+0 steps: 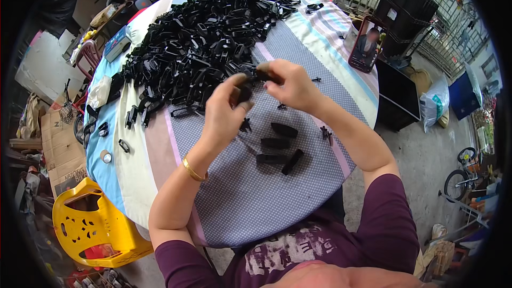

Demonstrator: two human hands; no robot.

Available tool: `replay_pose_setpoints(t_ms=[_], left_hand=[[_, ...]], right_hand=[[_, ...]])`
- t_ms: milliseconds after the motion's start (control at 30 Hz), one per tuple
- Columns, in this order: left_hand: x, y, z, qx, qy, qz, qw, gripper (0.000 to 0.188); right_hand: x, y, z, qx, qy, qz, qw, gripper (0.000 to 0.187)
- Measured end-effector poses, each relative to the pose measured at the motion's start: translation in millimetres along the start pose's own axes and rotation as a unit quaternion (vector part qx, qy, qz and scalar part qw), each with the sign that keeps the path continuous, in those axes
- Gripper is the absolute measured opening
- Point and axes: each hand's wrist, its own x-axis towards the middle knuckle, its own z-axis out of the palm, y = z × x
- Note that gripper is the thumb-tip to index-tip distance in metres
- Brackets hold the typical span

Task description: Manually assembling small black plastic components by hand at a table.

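My left hand (217,113), a gold bangle on its wrist, is closed on a dark plastic part (244,95) at the near edge of the heap. Just right of it, my right hand (292,84) pinches another small black piece (265,76); the fingers partly cover both pieces. The large heap of black plastic parts (197,42) spreads over the far left of the round table. Nearer to me lie several separate oblong black pieces (275,143). Tiny black branched bits (326,133) are scattered around them.
A patterned cloth (250,202) covers the table. A phone (366,45) stands upright at the right edge, by stacked black crates (400,10). At the left are a blue box (116,44), a small cylinder (106,157) and a yellow chair (96,224).
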Motion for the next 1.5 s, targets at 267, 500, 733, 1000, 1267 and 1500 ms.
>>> replay_pose_setpoints(t_ms=[267,500,733,1000,1267,1500], left_hand=[[-1.4,0.1,5.5,-0.38,-0.012,-0.09,0.92,0.039],[-2.0,0.4,-1.0,-0.293,0.007,-0.099,0.951,0.029],[-0.6,-0.1,-4.1,-0.26,0.006,-0.086,0.962,0.028],[-3.8,-2.0,3.9,-0.41,-0.001,-0.084,0.908,0.034],[-3.2,-0.9,-8.3,-0.317,-0.051,-0.006,0.947,0.025],[-0.1,1.9,-28.6,-0.262,-0.075,-0.047,0.961,0.026]], right_hand=[[-0.7,-29.8,5.6,0.406,-0.038,0.222,0.886,0.026],[-4.0,-25.7,7.1,0.449,-0.04,0.255,0.856,0.024],[-4.5,-30.2,5.5,0.402,-0.034,0.23,0.886,0.019],[-10.5,-38.4,23.3,0.208,0.117,0.079,0.968,0.023],[-10.7,-34.0,8.9,0.174,-0.083,0.109,0.975,0.024],[-4.6,-29.6,21.2,0.257,-0.103,0.131,0.952,0.03]])
